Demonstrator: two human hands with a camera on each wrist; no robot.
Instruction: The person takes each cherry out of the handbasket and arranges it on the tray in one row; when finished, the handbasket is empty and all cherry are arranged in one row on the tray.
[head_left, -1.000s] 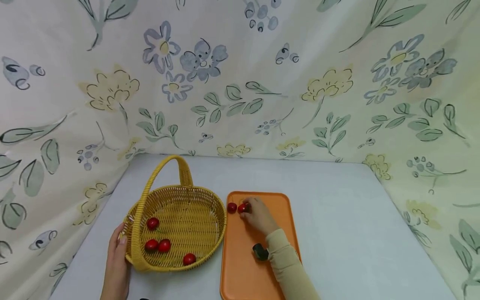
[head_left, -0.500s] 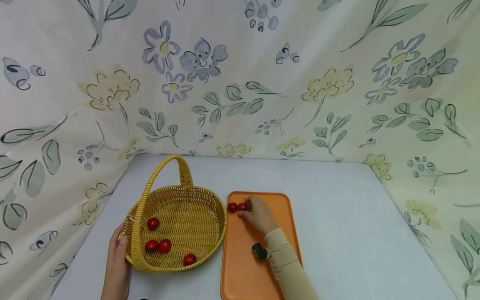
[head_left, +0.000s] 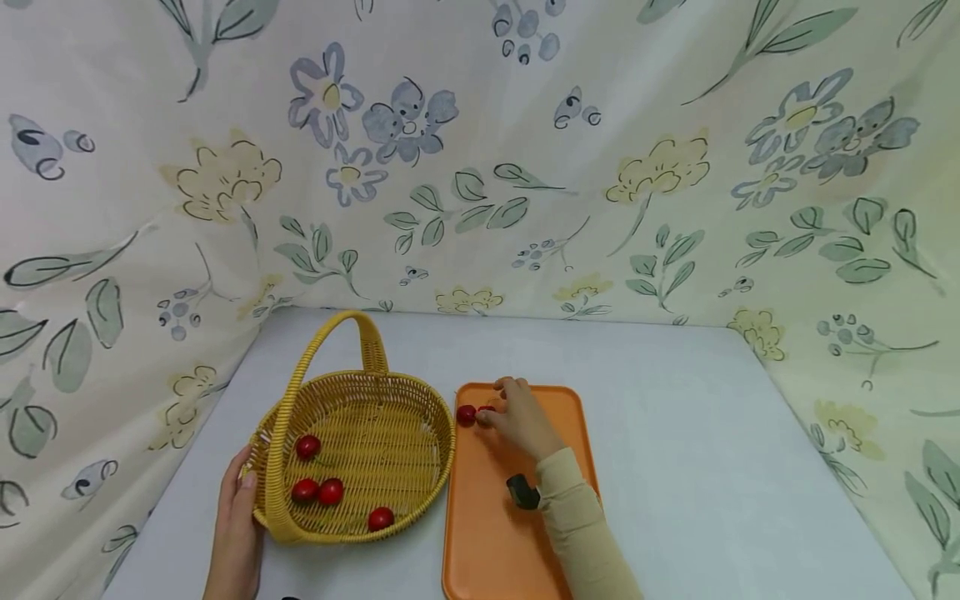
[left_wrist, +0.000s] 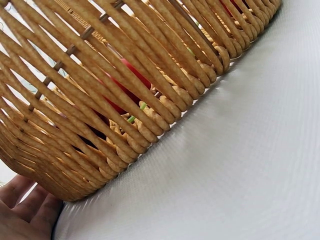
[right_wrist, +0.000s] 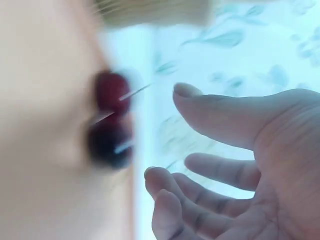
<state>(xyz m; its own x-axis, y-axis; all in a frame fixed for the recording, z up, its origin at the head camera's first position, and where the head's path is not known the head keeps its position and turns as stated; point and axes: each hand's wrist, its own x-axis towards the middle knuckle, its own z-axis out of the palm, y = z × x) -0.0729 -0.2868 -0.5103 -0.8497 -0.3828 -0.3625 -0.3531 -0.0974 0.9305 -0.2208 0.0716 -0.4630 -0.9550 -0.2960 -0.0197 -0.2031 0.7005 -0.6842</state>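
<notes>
My left hand (head_left: 237, 521) rests against the left outer side of the yellow wicker basket (head_left: 375, 383). In the left wrist view, fingers (left_wrist: 35, 205) touch the basket's woven wall. Several red cherries (head_left: 331, 492) lie inside the basket. My right hand (head_left: 521, 417) is over the far part of the orange tray (head_left: 480, 533), fingers spread and holding nothing. Beside its fingertips are two cherries, the left one (head_left: 466, 415) plainly visible and the right one (head_left: 487, 409) partly covered by the hand. Both cherries (right_wrist: 112, 91) show stems in the right wrist view, blurred.
Basket and tray stand side by side on a white-covered table (head_left: 675, 450). The basket's tall handle (head_left: 300, 367) arches above its left part. A floral cloth (head_left: 480, 242) hangs behind the table. A dark wrist camera (head_left: 522, 492) sits at the right wrist.
The right hand has drawn slightly up from the right cherry and its fingers have spread apart. That cherry now lies beside the other one. The left hand and basket hold their place.
</notes>
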